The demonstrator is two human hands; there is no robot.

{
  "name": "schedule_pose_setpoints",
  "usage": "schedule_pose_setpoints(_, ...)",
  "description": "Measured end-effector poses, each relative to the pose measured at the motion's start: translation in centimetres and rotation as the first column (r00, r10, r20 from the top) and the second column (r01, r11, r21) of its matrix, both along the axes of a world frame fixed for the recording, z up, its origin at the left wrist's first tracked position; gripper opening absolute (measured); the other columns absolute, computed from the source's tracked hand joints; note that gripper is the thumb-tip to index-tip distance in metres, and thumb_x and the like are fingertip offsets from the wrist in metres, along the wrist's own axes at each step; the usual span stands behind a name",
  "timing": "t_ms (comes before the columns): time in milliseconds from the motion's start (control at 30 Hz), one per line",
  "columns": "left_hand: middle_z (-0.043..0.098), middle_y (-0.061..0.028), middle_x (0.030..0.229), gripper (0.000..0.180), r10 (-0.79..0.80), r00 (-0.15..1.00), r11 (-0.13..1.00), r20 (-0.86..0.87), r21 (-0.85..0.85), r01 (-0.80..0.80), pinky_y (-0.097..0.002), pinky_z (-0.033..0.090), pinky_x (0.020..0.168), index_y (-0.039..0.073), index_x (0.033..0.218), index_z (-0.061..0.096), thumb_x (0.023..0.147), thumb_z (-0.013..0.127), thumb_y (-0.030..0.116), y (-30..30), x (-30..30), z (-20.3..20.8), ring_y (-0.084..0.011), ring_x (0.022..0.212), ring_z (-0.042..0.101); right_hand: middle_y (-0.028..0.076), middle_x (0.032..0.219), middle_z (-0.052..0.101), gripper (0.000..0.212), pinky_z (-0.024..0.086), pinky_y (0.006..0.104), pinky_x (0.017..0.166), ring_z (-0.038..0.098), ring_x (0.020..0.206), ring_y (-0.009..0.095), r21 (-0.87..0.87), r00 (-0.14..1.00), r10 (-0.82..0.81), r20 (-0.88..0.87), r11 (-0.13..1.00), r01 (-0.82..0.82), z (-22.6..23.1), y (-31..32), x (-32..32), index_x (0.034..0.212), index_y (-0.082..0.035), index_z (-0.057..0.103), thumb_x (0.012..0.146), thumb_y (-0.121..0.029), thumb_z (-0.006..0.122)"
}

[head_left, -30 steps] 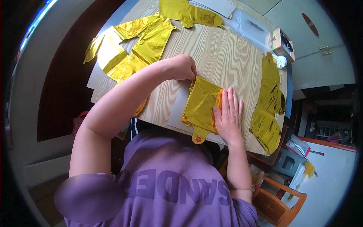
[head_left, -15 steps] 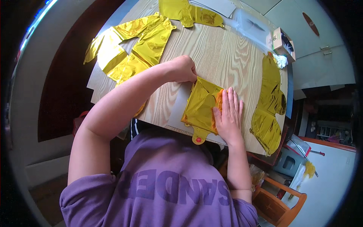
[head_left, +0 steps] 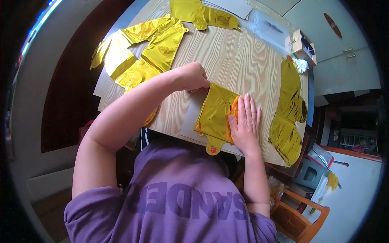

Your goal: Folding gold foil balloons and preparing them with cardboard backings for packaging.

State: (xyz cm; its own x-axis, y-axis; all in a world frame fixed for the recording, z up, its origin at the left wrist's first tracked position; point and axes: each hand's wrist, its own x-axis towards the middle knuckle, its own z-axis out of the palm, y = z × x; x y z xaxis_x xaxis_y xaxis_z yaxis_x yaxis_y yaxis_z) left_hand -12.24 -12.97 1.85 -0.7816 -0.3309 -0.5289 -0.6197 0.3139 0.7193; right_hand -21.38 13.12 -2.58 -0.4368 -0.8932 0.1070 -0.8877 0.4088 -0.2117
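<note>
A gold foil balloon (head_left: 215, 111), folded to a flat square, lies near the table's front edge on a pale card (head_left: 190, 123). Its tab with a red dot (head_left: 213, 150) sticks out toward me. My left hand (head_left: 193, 77) pinches the far left corner of the folded foil, fingers closed. On the right edge, my right hand (head_left: 246, 121) lies flat with fingers stretched out, pressing an orange cloth (head_left: 234, 108) against the foil. Most of the cloth is hidden under that hand.
Unfolded gold foil balloons lie around the wooden table (head_left: 243, 56): a large one (head_left: 162, 48) at left, one (head_left: 204, 15) at the far side, one (head_left: 287, 113) at right. A clear plastic sheet (head_left: 269, 28), a small box (head_left: 303, 48) and crumpled tissue (head_left: 300, 65) sit far right.
My left hand has shifted very slightly, still pinching the foil's corner, and the foil there looks flatter. My right hand has stayed in place.
</note>
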Motion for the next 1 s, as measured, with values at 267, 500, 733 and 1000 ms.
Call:
schedule_pose_setpoints(267, 0.069, -0.0116, 0.068, 0.031, -0.023, 0.998, 0.998, -0.052, -0.053, 0.02, -0.0319, 0.054, 0.058, -0.005, 0.078, 0.073, 0.08, 0.074, 0.026, 0.4, 0.9, -0.3, -0.0194, 0.059, 0.066, 0.022, 0.162, 0.023, 0.068, 0.012, 0.0569, 0.12, 0.022, 0.15, 0.037, 0.013, 1.0, -0.006, 0.013, 1.0, 0.006, 0.0, 0.0, 0.1, 0.154, -0.001, 0.027, 0.101, -0.038, 0.049)
schedule_pose_setpoints(500, 0.07, -0.0116, 0.068, 0.029, -0.093, 0.995, 0.982, -0.046, -0.171, 0.084, -0.0316, 0.053, 0.06, -0.004, 0.086, 0.075, 0.082, 0.072, 0.024, 1.1, 1.2, 0.1, -0.0172, 0.06, 0.066, 0.023, 0.162, 0.022, 0.068, 0.012, 0.0569, 0.121, 0.022, 0.15, 0.038, 0.041, 1.0, -0.007, 0.004, 0.999, 0.007, 0.3, -0.1, 0.2, 0.155, -0.003, 0.027, 0.101, -0.036, 0.05)
schedule_pose_setpoints(733, 0.072, -0.0128, 0.082, 0.025, -0.266, 0.944, 0.937, -0.197, -0.283, 0.205, -0.0335, 0.055, 0.071, 0.0, 0.098, 0.074, 0.083, 0.072, 0.019, -1.3, 0.8, 0.3, -0.0212, 0.075, 0.069, 0.023, 0.162, 0.022, 0.067, 0.012, 0.057, 0.12, 0.023, 0.149, 0.038, 0.019, 1.0, -0.003, 0.003, 1.0, 0.003, 0.2, 0.0, 0.2, 0.156, -0.005, 0.028, 0.1, -0.035, 0.051)
schedule_pose_setpoints(1000, 0.072, -0.0146, 0.09, 0.021, -0.285, 0.918, 0.928, -0.277, -0.321, 0.191, -0.0361, 0.054, 0.079, 0.002, 0.099, 0.073, 0.082, 0.068, 0.013, -0.5, 0.2, -1.3, -0.0267, 0.085, 0.07, 0.023, 0.161, 0.024, 0.067, 0.013, 0.0574, 0.12, 0.025, 0.148, 0.039, -0.005, 1.0, 0.006, 0.01, 1.0, -0.006, 0.2, 0.0, 0.2, 0.155, -0.004, 0.029, 0.1, -0.034, 0.052)
